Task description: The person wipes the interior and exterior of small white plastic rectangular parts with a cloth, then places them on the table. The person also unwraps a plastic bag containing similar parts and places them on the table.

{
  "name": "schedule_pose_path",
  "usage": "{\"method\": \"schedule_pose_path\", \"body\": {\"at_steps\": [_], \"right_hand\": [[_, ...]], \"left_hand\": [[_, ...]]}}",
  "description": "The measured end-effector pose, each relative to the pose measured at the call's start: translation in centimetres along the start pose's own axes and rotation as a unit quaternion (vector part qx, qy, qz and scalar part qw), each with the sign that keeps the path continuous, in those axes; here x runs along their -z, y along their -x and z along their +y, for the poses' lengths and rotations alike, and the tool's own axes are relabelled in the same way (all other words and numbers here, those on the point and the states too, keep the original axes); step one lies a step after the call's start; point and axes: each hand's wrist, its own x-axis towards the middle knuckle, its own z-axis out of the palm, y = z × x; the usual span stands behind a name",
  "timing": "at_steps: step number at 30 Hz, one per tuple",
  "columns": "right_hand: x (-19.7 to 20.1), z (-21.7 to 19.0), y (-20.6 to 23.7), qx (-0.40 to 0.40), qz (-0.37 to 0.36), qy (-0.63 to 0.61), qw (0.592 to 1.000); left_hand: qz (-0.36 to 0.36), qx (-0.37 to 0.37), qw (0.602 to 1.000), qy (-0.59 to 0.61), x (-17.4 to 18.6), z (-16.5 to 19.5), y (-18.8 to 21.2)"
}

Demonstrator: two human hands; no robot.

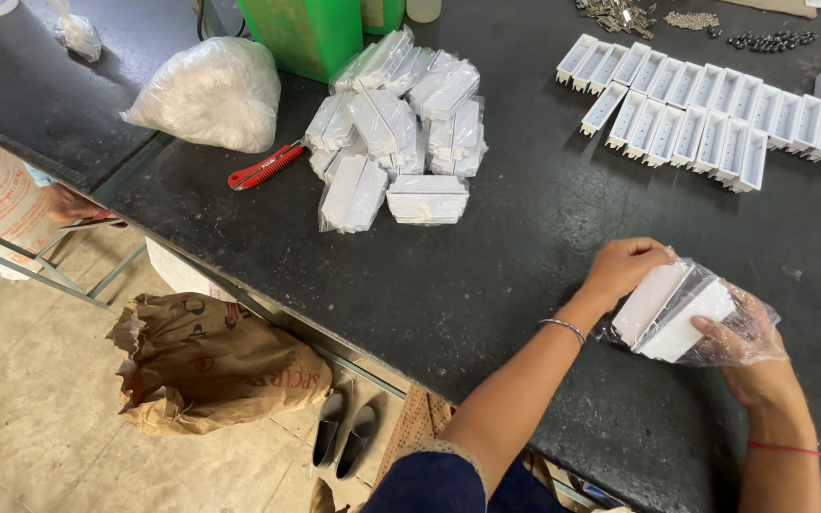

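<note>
Both hands point(686, 313) around bagged white boxes point(674, 309)

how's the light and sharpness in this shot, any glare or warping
Head view: even, soft light with faint shadows; the black table shows dull sheen patches, and the clear bag around the white boxes held by the left hand and right hand glints. Focus is sharp throughout. Wide-angle lens bends the table edge and stretches the corners; the white trays look slightly overexposed.

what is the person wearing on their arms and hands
Both hands are bare, no gloves. The left hand has a thin silver bangle at the wrist. The right hand has a thin red thread band round the wrist. Forearms are uncovered; no sleeves show on them.
</note>
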Motion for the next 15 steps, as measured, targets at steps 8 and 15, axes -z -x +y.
{"method": "schedule_pose_path", "body": {"at_steps": [8, 15], "right_hand": [[1.0, 0.5, -0.2, 0.004, -0.004, 0.013, 1.000], [1.7, 1.2, -0.2, -0.010, 0.023, -0.003, 1.000]], "left_hand": [[-0.014, -0.023, 0.999, -0.031, 1.3, -0.1, -1.0], [0.006, 0.055, 0.997, 0.051, 0.3, -1.5, -1.2]]}}
